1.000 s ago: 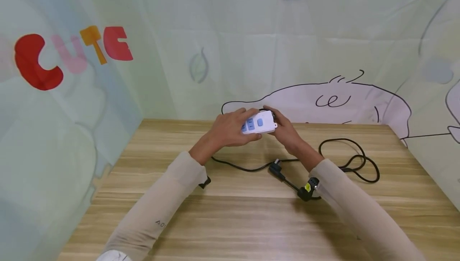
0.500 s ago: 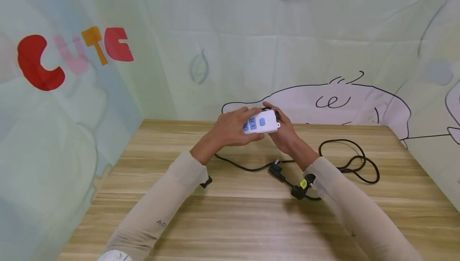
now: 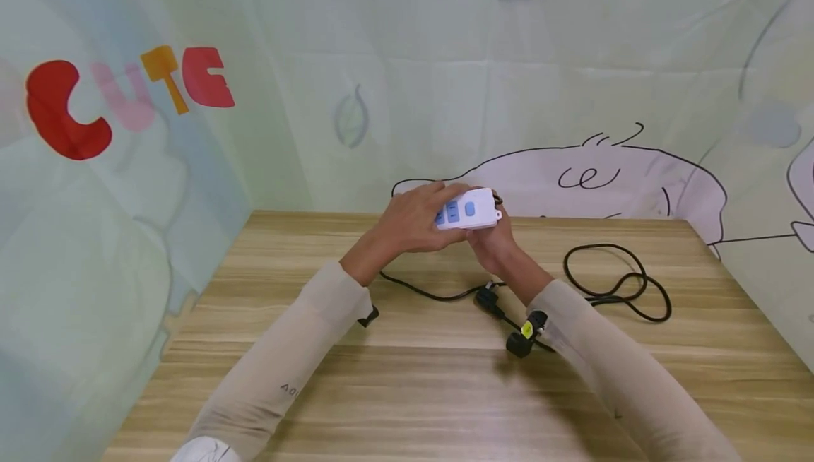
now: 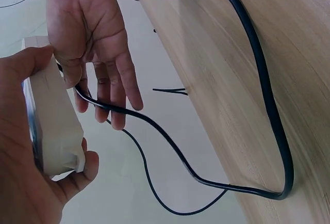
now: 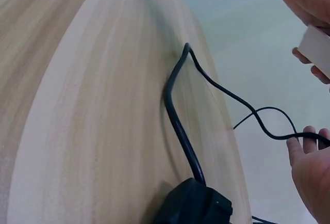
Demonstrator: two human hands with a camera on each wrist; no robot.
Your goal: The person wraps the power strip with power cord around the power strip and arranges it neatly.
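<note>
My left hand grips a white power strip with blue sockets and a blue switch, held above the far part of the table. At its right end is my right hand, palm facing the strip. In the left wrist view the black power cord comes out under the right thumb and crosses the fingers, which extend fairly straight. The strip hides part of the right hand in the head view. A black plug with metal prongs lies on the table below the hands.
More of the cord lies in a loose loop at the right of the wooden table. A printed cloth hangs behind and beside the table. A black wrist device with a yellow patch hangs under the right sleeve.
The power strip and my left hand have shifted slightly to the right and up. My right hand has turned and moved further behind the strip's end, with its forearm shifted left.
</note>
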